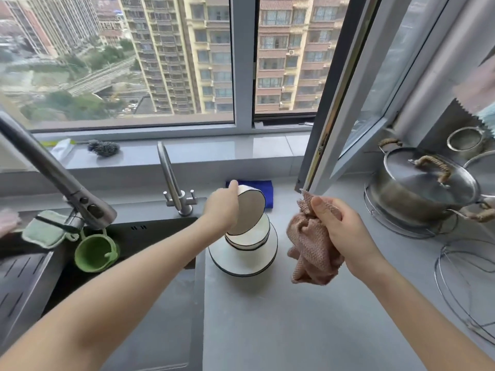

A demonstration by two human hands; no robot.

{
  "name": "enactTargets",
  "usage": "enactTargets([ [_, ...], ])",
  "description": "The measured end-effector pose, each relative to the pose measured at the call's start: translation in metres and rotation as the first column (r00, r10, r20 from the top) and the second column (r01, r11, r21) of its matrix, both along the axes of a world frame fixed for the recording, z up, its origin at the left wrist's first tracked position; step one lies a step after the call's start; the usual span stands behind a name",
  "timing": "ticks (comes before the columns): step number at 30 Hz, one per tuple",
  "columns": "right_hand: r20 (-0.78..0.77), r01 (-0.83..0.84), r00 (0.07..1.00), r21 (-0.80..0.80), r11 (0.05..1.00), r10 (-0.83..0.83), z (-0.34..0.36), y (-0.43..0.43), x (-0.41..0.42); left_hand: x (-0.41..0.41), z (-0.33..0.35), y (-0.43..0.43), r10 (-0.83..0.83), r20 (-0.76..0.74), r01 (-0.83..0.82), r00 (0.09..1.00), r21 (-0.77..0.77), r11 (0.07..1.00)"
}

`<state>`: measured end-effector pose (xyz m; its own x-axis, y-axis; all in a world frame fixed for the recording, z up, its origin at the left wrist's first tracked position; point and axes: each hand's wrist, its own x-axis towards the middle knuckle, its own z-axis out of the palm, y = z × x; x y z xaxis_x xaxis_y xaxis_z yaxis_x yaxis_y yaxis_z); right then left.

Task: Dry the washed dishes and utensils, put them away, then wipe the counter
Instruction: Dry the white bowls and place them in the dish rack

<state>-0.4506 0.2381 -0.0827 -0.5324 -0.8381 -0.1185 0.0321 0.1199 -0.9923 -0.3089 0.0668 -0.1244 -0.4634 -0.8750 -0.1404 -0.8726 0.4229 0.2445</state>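
Note:
My left hand (223,207) grips a white bowl with a dark rim (249,210), tilted on its side just above a stack of white bowls (250,239). That stack sits on a white plate (242,266) on the grey counter (267,317). To the right of the stack, my right hand (340,231) holds a bunched pink dish cloth (308,250) above the counter. A blue cloth (263,190) lies on the counter behind the bowls.
A dark sink (134,236) lies at the left with two taps (171,180), a green cup (95,253) and a green sponge (45,231). A lidded steel pot (420,188) and wire racks (466,287) stand at the right. An opened window frame (334,129) leans over the counter.

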Motion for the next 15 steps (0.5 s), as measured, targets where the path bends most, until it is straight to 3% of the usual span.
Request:
enactTargets([
  [4,-0.143,-0.037,0.989,0.008,0.999,0.038,-0.001,-0.010,-0.004,0.001,0.001,0.005,-0.147,0.153,0.182,0.977,-0.250,0.951],
  [6,-0.205,-0.052,0.977,0.009,0.999,0.053,0.000,-0.014,-0.004,0.007,0.003,0.007,-0.158,0.072,0.171,0.985,-0.238,0.956],
  [8,-0.210,-0.054,0.977,-0.059,0.997,0.041,0.003,-0.020,0.000,0.011,0.014,0.009,0.014,-0.195,-0.016,0.981,-0.008,1.000],
  [9,-0.144,-0.070,0.988,-0.114,0.991,0.053,0.005,-0.024,0.003,0.013,0.018,0.008,0.167,-0.349,-0.104,0.922,0.191,0.976],
  [11,0.075,-0.130,0.985,-0.246,0.960,0.153,0.010,-0.036,0.012,0.018,0.020,0.008,0.490,-0.508,-0.125,0.709,0.593,0.795],
  [12,0.110,-0.167,0.972,-0.304,0.938,0.209,0.013,-0.043,0.017,0.022,0.019,0.010,0.573,-0.525,-0.079,0.630,0.690,0.719],
  [14,-0.060,-0.278,0.960,-0.302,0.912,0.272,0.009,-0.056,0.030,0.030,0.016,0.016,0.612,-0.561,0.013,0.557,0.743,0.669],
  [15,-0.315,-0.346,0.910,-0.215,0.913,0.270,-0.001,-0.062,0.034,0.033,0.013,0.018,0.614,-0.579,0.045,0.537,0.746,0.664],
])
